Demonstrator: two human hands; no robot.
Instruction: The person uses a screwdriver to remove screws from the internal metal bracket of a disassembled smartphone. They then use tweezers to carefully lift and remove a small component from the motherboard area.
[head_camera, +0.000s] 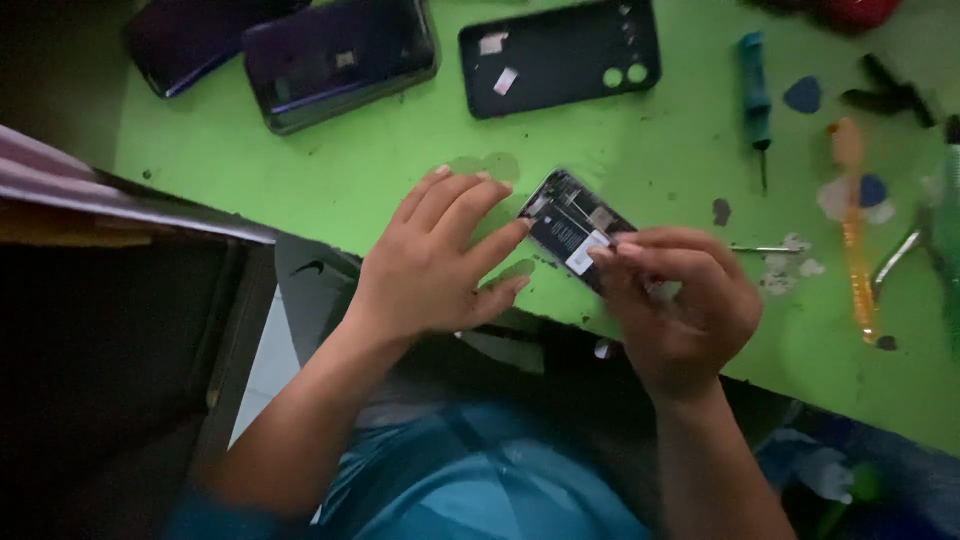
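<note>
Hands meet over an opened phone (572, 228), a flat dark slab with its back off and bare metal parts and a pale label showing. The left hand (440, 262) lies flat with fingers spread and together at the tips, touching the phone's near-left corner; the right hand (680, 300) is curled, fingertips pinched on the phone's right end, which it hides. Past the left hand's fingertips on the matte, stained green table (330, 180) lie a black back cover (560, 55) with round lens holes and two glossy dark phones (340, 60). Beyond the right hand sit a teal screwdriver (755, 95), a blue pick (803, 95) and a blurred orange tool (855, 230)
</note>
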